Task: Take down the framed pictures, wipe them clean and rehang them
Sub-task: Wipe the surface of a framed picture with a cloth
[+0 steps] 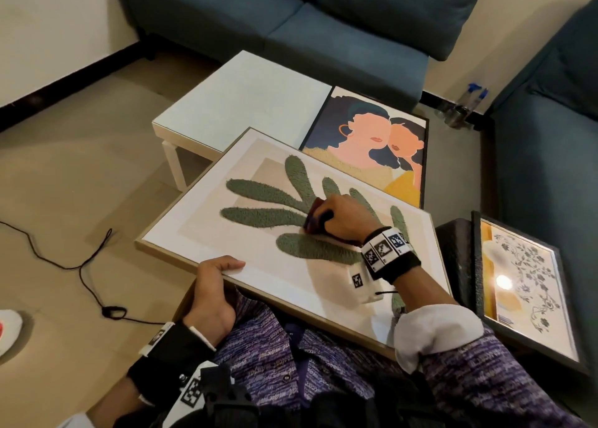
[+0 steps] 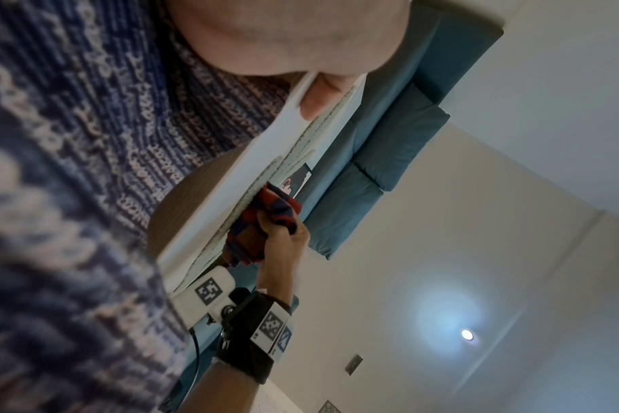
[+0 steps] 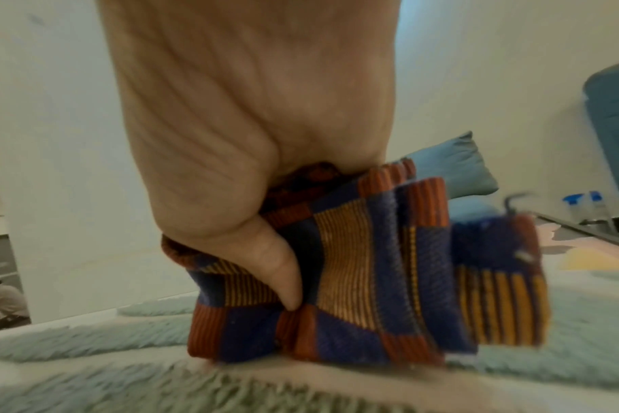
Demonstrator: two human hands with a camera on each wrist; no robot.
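At the centre of the head view, the leaf picture (image 1: 259, 233) lies tilted across the person's lap. The right hand (image 1: 343, 220) is curled tight around a folded checked cloth (image 3: 364, 279), pressing it onto the fuzzy green leaves. The left hand (image 1: 213, 285) grips the frame's near edge at lower left, thumb on top. Behind it, the portrait picture (image 1: 372, 149) leans against the white surface (image 1: 246, 104). At right, the floral picture (image 1: 530, 285) lies flat.
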